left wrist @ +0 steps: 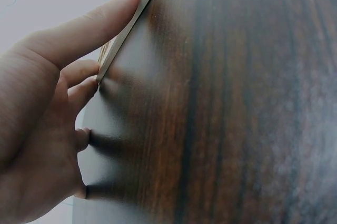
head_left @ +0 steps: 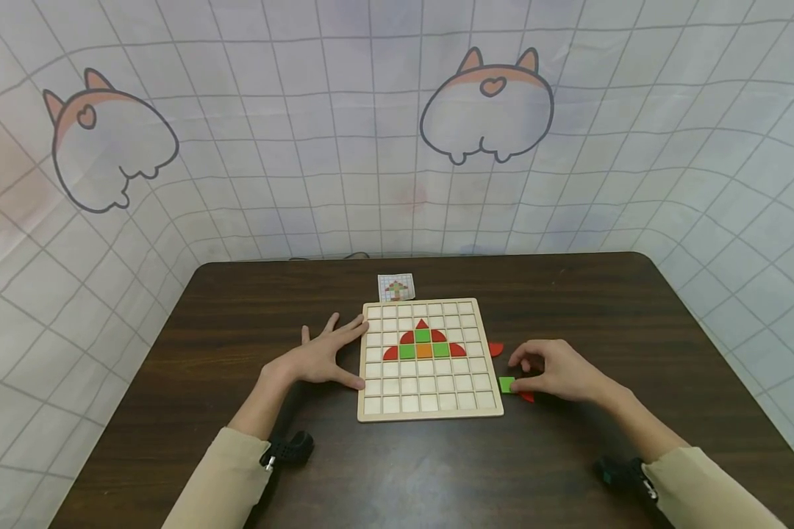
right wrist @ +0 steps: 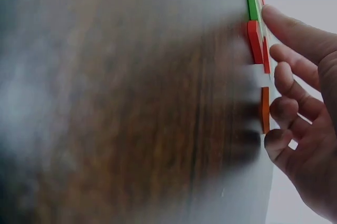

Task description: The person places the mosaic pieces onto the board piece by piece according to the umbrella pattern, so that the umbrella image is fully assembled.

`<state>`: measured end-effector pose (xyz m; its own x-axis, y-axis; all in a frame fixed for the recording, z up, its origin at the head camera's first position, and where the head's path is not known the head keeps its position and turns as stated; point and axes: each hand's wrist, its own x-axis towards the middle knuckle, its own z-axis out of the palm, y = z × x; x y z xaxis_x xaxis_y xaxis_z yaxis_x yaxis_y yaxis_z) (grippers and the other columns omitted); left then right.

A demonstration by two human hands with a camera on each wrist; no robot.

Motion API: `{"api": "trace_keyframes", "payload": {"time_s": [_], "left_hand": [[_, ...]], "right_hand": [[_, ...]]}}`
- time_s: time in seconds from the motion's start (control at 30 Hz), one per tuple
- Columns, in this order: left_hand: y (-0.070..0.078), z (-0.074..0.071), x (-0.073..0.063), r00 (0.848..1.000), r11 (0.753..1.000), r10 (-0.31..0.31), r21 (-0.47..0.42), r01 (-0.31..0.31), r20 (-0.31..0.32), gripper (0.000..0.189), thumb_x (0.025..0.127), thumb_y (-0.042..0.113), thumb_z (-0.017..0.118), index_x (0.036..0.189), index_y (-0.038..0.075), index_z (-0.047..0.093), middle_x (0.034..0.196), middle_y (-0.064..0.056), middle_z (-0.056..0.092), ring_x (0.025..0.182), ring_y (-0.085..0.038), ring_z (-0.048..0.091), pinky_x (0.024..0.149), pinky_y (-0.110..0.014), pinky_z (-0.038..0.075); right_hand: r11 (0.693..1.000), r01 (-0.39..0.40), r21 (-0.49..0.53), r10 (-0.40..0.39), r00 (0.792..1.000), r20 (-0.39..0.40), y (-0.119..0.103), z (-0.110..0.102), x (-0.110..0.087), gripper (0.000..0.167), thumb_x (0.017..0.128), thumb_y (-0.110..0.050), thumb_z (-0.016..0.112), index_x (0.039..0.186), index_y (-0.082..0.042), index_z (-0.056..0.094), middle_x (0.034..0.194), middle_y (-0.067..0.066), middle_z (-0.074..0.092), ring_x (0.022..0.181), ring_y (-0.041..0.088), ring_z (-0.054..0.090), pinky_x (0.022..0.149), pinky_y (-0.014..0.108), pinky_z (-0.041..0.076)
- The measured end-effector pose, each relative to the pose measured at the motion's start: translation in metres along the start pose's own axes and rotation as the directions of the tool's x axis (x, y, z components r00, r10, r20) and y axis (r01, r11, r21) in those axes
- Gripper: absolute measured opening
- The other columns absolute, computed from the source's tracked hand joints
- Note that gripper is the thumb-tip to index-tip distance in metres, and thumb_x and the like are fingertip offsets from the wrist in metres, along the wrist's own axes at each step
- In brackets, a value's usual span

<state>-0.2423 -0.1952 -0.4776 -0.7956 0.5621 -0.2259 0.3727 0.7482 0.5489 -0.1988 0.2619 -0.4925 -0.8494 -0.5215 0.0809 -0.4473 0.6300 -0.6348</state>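
Observation:
A pale wooden grid board (head_left: 430, 404) lies on the dark table, with a stepped pattern of red, green and orange pieces (head_left: 423, 352) set in its squares. My left hand (head_left: 317, 356) spreads its fingers, thumb and fingertips touching the board's left edge. To the right of the board, my right hand (head_left: 562, 371) has its thumb tip at a green square (head_left: 506, 384), fingers loosely bent. Beside that square, a red piece (right wrist: 254, 42) lies partly hidden beneath the hand in the head view. The right wrist view also shows an orange piece (right wrist: 265, 109) near the fingertips.
Behind the board lies a small card (head_left: 395, 287) printed with a coloured pattern on a grid. Another red rounded piece (head_left: 496, 349) sits against the board's right edge. A white gridded cloth (head_left: 344, 147) hangs around the back and sides of the table (head_left: 410, 477).

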Motion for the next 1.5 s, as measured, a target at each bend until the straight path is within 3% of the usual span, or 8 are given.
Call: {"api": "trace_keyframes", "payload": {"time_s": [0.47,0.67,0.87,1.07,1.3,1.5], "left_hand": [[0.001,0.000,-0.001,1.000,1.000,0.000,-0.008,0.000,0.009,0.112,0.081,0.051,0.086,0.166,0.016,0.022,0.172,-0.005,0.008,0.154,-0.043,-0.011,0.103,-0.079,-0.017],[0.001,0.000,-0.001,1.000,1.000,-0.002,-0.004,0.002,0.007,0.113,0.080,0.052,0.086,0.166,0.017,0.022,0.172,-0.005,0.008,0.154,-0.043,-0.011,0.103,-0.080,-0.017],[0.000,0.001,-0.001,1.000,1.000,-0.006,-0.004,0.006,0.005,0.113,0.080,0.052,0.086,0.166,0.017,0.021,0.172,-0.005,0.008,0.154,-0.043,-0.011,0.103,-0.080,-0.016],[-0.001,0.001,0.000,1.000,1.000,-0.002,0.000,0.002,0.004,0.113,0.080,0.052,0.086,0.166,0.016,0.021,0.172,-0.006,0.009,0.154,-0.043,-0.011,0.103,-0.080,-0.016],[-0.001,0.000,-0.001,1.000,1.000,0.002,0.004,-0.002,0.006,0.113,0.081,0.053,0.085,0.166,0.016,0.021,0.172,-0.005,0.008,0.154,-0.043,-0.011,0.103,-0.081,-0.015],[-0.001,0.000,-0.001,1.000,1.000,0.003,0.009,-0.003,0.006,0.113,0.081,0.053,0.085,0.166,0.017,0.021,0.172,-0.004,0.008,0.154,-0.043,-0.011,0.103,-0.080,-0.016]], "right_hand": [[0.996,-0.005,-0.085,-0.004,0.995,-0.102,0.006,-0.005,0.008,0.019,0.086,-0.020,0.087,0.097,-0.011,0.075,0.081,-0.006,0.056,0.071,0.011,0.049,0.062,0.027,0.042],[0.991,0.003,-0.135,-0.014,0.997,-0.075,0.005,-0.007,0.009,0.028,0.083,-0.029,0.089,0.100,-0.012,0.076,0.088,-0.007,0.062,0.077,0.012,0.053,0.067,0.029,0.046],[0.982,0.016,-0.189,-0.027,0.998,-0.053,0.005,-0.006,0.012,0.021,0.083,-0.025,0.089,0.098,-0.014,0.077,0.092,-0.007,0.063,0.078,0.011,0.053,0.067,0.030,0.047],[0.984,0.033,-0.174,-0.041,0.998,-0.042,0.004,-0.006,0.014,0.018,0.085,-0.022,0.087,0.098,-0.014,0.077,0.092,-0.006,0.064,0.078,0.012,0.054,0.068,0.030,0.049],[0.986,0.092,-0.142,-0.111,0.985,-0.130,-0.002,-0.002,0.021,0.021,0.085,-0.017,0.086,0.102,-0.014,0.075,0.094,-0.006,0.064,0.076,0.015,0.056,0.066,0.029,0.048],[0.986,0.139,-0.091,-0.153,0.975,-0.164,-0.011,0.002,0.030,0.022,0.084,-0.014,0.086,0.103,-0.014,0.074,0.094,-0.005,0.065,0.066,0.009,0.052,0.060,0.027,0.046]]}}
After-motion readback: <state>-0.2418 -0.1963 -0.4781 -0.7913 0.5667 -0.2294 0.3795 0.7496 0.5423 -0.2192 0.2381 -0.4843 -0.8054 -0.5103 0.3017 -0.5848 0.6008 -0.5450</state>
